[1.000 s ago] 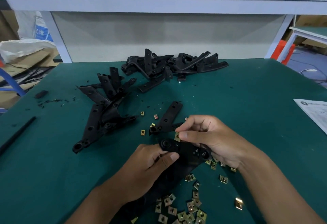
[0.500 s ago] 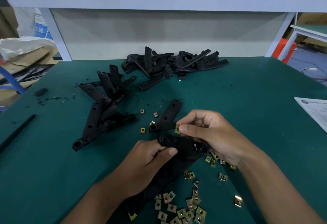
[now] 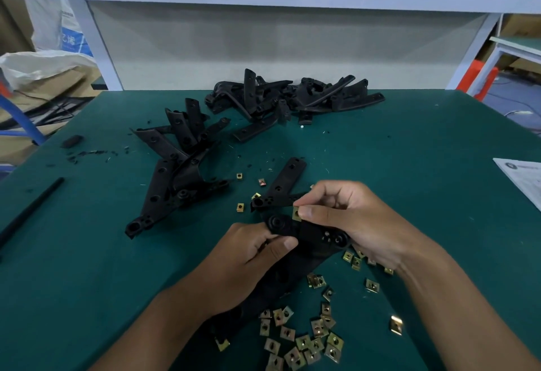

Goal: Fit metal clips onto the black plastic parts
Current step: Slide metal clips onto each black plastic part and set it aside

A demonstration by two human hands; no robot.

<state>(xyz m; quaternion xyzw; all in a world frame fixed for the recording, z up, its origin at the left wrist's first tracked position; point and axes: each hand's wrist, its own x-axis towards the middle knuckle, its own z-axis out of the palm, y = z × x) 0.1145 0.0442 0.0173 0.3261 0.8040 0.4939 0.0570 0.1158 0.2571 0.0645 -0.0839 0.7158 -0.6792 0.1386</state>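
My left hand (image 3: 246, 265) grips a long black plastic part (image 3: 313, 237) near its round boss, the part running down towards me under my wrist. My right hand (image 3: 348, 218) pinches a small brass-coloured metal clip (image 3: 296, 213) between thumb and forefinger at the part's upper edge. Several loose metal clips (image 3: 304, 338) lie scattered on the green table below both hands. Another black part (image 3: 281, 186) lies flat just beyond my fingers.
A fan of black parts (image 3: 178, 165) lies at centre left and a larger heap (image 3: 289, 98) at the table's far edge. Stray clips (image 3: 240, 206) sit between them. A black rod (image 3: 32, 206) lies at the left, a paper sheet (image 3: 524, 180) at the right edge.
Both hands lifted the held part slightly away from me. The right hand's pinched clip has stayed at the part's upper edge.
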